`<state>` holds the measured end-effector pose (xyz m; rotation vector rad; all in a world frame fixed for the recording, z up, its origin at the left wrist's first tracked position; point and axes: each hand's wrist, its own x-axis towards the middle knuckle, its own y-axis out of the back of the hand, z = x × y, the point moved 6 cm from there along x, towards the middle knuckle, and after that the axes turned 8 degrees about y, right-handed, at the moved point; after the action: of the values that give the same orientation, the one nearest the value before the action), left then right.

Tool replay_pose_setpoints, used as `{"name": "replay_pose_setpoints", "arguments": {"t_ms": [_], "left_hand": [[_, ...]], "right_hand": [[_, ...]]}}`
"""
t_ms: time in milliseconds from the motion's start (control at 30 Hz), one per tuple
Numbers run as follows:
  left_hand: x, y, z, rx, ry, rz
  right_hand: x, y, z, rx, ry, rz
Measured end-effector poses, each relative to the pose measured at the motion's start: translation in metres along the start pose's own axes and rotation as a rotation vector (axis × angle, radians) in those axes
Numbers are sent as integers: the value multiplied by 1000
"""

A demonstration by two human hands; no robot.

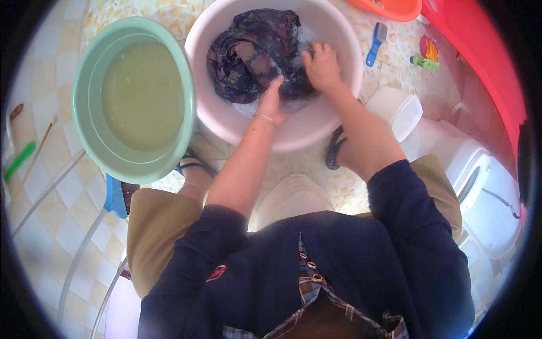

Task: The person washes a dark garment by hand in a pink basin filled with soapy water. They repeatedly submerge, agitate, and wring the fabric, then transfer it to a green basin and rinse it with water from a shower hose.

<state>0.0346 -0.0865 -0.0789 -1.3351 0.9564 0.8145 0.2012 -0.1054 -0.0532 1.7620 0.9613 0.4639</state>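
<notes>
A dark patterned garment [250, 55] lies bunched and wet in a pale pink basin [228, 125] with sudsy water. My left hand [273, 101] is at the near side of the cloth, thumb up against it. The other fingers of that hand are hidden, so its grip cannot be made out. Over the right side of the cloth is my right hand [324, 65], its fingers somewhat apart and nothing seen in them. Left of the pink basin stands a green basin [82, 101] holding cloudy yellowish water.
A blue brush [374, 44], a green tube [424, 63] and a white plastic container [394, 110] lie to the right. Beyond them curves a large red tub [478, 55]. An orange basin [394, 12] is at the top. A blue broom head [115, 197] leans at lower left.
</notes>
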Motion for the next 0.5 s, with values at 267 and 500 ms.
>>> {"name": "replay_pose_setpoints", "arguments": {"t_ms": [267,500], "left_hand": [[39,23,-8,-82,-64,-208],[-8,6,34,-122,63,-451]], "right_hand": [[-63,-85,-18,430,-506,-58],[-97,34,-128,672,47,30]]}}
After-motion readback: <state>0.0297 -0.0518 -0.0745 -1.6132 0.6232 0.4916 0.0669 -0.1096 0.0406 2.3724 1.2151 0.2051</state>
